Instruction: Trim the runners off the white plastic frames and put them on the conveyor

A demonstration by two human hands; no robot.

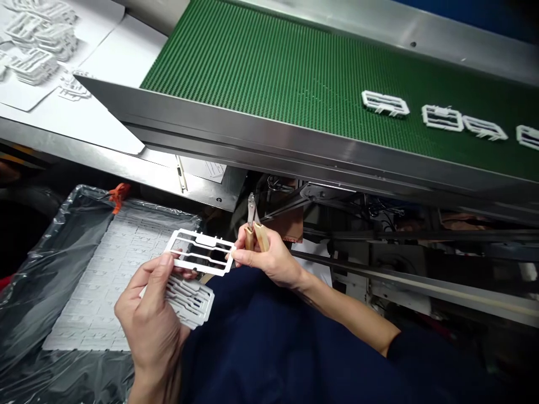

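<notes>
My left hand [154, 314] is closed around a small stack of white plastic frames [191, 303], and between thumb and fingers it also pinches a single white plastic frame [205, 240] above the stack. At that frame's right end, my right hand [269, 258] touches it with thumb and fingertip. The same hand grips a pair of nippers [251, 216] with tan handles, their jaws pointing up and away from the frame. Parts of the stack are hidden behind my left fingers.
A green conveyor belt [261, 62] with a metal side rail [236, 120] runs across the top, carrying several white frames [385, 103]. Piled frames [33, 66] lie on the left table. Below it, a plastic-lined box [33, 280] holds flat rows of white parts [105, 280]; an orange clip [119, 194] is on its rim.
</notes>
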